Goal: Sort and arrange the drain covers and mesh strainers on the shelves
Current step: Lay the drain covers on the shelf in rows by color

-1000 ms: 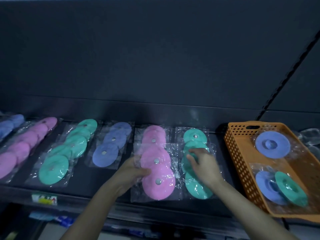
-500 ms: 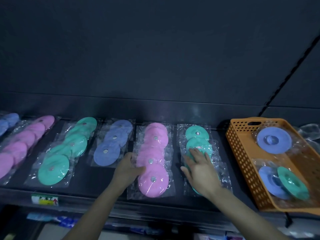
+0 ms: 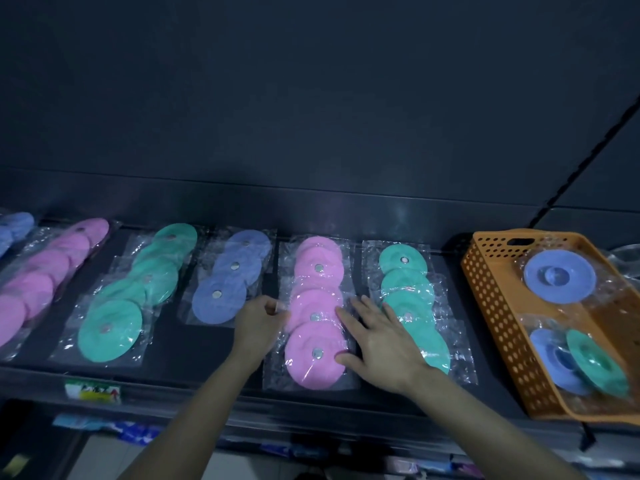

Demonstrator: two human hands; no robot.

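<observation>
Shifted from the teal row [image 3: 403,259] at 3 o'clock, right hand [image 3: 384,344] lies flat, grip spread apart, against pink drain covers [image 3: 311,367] at shelf [image 3: 207,348] centre; left hand [image 3: 258,323], at their 9 o'clock, grip pinched on their wrapper [image 3: 275,374].

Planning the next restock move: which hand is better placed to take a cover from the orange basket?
Probably right. The right hand rests flat between the pink row and green row, on the side nearer the orange basket; the left hand grips the pink row's far edge.
</observation>
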